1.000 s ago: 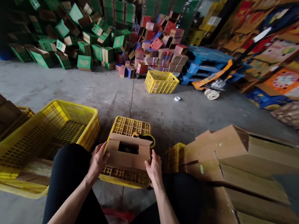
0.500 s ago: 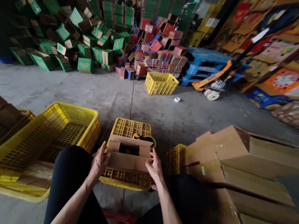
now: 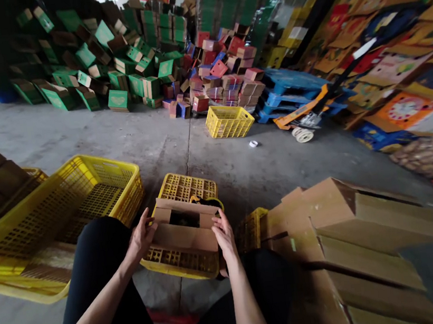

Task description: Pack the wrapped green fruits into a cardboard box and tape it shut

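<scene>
Both hands are on a small carton that sits on an upturned yellow crate between the person's knees: the left hand is pressed flat-fingered to its left end, and the right hand is curled over its right corner, with the top flaps partly folded and a dark gap still open in the middle. Nothing but those hands steadies it on the slatted crate, so a hard push on a flap could slide it off the front edge. A flap forced against its fold might crease or spring back up.

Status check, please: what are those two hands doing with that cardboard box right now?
Left hand and right hand grip cardboard box by its sides. Box open-topped, resting on upturned yellow crate. Nothing between hands and box.
</scene>
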A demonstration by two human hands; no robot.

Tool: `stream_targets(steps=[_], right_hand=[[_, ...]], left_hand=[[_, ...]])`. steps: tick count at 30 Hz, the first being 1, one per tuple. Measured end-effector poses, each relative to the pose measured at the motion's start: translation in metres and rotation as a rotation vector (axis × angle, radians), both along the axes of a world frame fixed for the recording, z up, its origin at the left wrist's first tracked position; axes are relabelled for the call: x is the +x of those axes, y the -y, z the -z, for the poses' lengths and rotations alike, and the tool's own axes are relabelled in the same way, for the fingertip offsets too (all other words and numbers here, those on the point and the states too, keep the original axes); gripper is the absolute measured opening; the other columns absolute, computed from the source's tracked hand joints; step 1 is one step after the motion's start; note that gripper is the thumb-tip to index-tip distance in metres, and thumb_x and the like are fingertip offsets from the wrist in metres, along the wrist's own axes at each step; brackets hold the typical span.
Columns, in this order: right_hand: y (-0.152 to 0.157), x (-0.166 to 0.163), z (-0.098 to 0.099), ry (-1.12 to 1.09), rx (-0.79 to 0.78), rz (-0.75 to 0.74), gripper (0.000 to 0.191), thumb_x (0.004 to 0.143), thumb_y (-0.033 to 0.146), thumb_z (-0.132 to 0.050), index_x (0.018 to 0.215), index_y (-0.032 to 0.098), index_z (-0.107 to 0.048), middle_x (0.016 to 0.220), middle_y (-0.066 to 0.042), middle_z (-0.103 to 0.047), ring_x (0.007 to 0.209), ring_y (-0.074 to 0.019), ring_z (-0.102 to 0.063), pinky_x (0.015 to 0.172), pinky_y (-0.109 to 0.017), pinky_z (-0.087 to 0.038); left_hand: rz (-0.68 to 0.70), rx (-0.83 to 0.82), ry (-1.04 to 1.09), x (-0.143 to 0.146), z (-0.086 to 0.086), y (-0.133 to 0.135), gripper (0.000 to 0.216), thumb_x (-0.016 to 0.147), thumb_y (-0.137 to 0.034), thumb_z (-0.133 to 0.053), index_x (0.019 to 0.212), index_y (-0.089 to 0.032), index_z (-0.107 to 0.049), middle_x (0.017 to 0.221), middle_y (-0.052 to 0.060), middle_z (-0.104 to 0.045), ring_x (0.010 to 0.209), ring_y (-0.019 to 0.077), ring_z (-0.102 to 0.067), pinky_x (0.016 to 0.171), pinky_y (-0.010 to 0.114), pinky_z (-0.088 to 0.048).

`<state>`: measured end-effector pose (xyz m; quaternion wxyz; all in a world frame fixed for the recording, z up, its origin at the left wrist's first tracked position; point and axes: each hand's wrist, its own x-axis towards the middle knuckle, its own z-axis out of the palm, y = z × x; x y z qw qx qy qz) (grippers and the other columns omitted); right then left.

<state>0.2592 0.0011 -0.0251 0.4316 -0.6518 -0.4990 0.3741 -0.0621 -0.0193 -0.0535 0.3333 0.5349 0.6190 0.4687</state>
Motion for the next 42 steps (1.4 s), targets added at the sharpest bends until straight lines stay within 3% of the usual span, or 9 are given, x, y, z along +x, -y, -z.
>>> stream_targets(steps=[7,15,19,22,27,31,35,38,42], right_hand=[[0.003,0.002,0.002,0.011,0.001,-0.003,0.081,0.076,0.027,-0.058,0.157,0.023,-0.055,0.123,-0.011,-0.073,0.104,-0.0267,-0.071,0.094,-0.045,-0.060],[0.002,0.002,0.005,0.010,0.044,-0.006,0.075,0.077,0.029,-0.059,0.152,0.028,-0.061,0.153,-0.013,-0.057,0.104,-0.0293,-0.071,0.090,-0.048,-0.062],[0.001,0.002,0.009,0.032,0.015,-0.016,0.077,0.078,0.029,-0.056,0.154,0.024,-0.059,0.122,-0.010,-0.075,0.104,-0.0302,-0.072,0.091,-0.046,-0.061],[0.000,0.002,0.017,0.022,0.018,0.031,0.077,0.078,0.030,-0.057,0.155,0.024,-0.058,0.100,-0.007,-0.078,0.097,-0.0294,-0.075,0.086,-0.044,-0.061],[-0.003,0.004,0.025,0.018,-0.048,0.035,0.080,0.081,0.038,-0.059,0.159,0.024,-0.053,0.101,-0.007,-0.078,0.097,-0.0302,-0.075,0.089,-0.047,-0.060],[-0.004,0.003,0.014,-0.018,-0.044,0.026,0.077,0.084,0.043,-0.060,0.158,0.023,-0.055,0.101,-0.006,-0.079,0.101,-0.0296,-0.075,0.095,-0.044,-0.059],[-0.001,0.002,-0.002,-0.075,-0.018,0.017,0.069,0.085,0.046,-0.065,0.149,0.021,-0.065,0.124,-0.009,-0.079,0.121,-0.0324,-0.070,0.106,-0.043,-0.055],[0.002,0.002,-0.007,-0.133,-0.029,0.012,0.067,0.085,0.046,-0.067,0.147,0.023,-0.066,0.150,-0.008,-0.066,0.144,-0.0341,-0.056,0.120,-0.050,-0.045],[0.003,0.002,-0.006,-0.185,-0.028,0.031,0.064,0.085,0.047,-0.066,0.145,0.023,-0.068,0.159,-0.009,-0.057,0.154,-0.0331,-0.045,0.128,-0.054,-0.034]], left_hand=[[-0.036,-0.048,0.101,-0.002,-0.005,-0.005,0.079,0.093,-0.059,-0.063,0.157,-0.015,-0.049,0.123,0.014,-0.077,0.096,0.0252,-0.075,0.088,0.039,-0.061],[-0.087,-0.194,0.401,-0.012,-0.025,-0.029,0.066,0.096,-0.050,-0.063,0.152,-0.016,-0.057,0.146,0.019,-0.067,0.132,0.0340,-0.066,0.098,0.043,-0.060],[-0.035,-0.261,0.459,-0.011,-0.035,-0.039,0.066,0.093,-0.041,-0.066,0.156,-0.023,-0.054,0.158,0.017,-0.057,0.132,0.0327,-0.067,0.097,0.044,-0.061],[0.064,-0.255,0.428,-0.009,-0.033,-0.043,0.069,0.092,-0.039,-0.065,0.159,-0.029,-0.050,0.167,0.012,-0.047,0.140,0.0319,-0.062,0.105,0.046,-0.058],[0.039,-0.234,0.506,-0.002,-0.022,-0.046,0.073,0.088,-0.031,-0.066,0.159,-0.027,-0.052,0.166,0.012,-0.048,0.144,0.0341,-0.058,0.118,0.049,-0.047],[0.032,-0.244,0.514,0.003,-0.021,-0.049,0.077,0.084,-0.022,-0.060,0.161,-0.024,-0.050,0.160,0.012,-0.056,0.146,0.0316,-0.056,0.121,0.049,-0.044],[0.037,-0.227,0.494,0.003,-0.020,-0.052,0.084,0.081,-0.016,-0.055,0.163,-0.024,-0.046,0.159,0.010,-0.057,0.147,0.0291,-0.055,0.122,0.046,-0.042],[0.032,-0.215,0.474,0.003,-0.019,-0.052,0.083,0.080,-0.016,-0.055,0.162,-0.024,-0.048,0.158,0.010,-0.059,0.145,0.0299,-0.057,0.120,0.047,-0.045],[0.021,-0.213,0.456,0.002,-0.021,-0.051,0.078,0.078,-0.016,-0.056,0.156,-0.020,-0.057,0.157,0.010,-0.060,0.143,0.0307,-0.059,0.120,0.047,-0.045]])
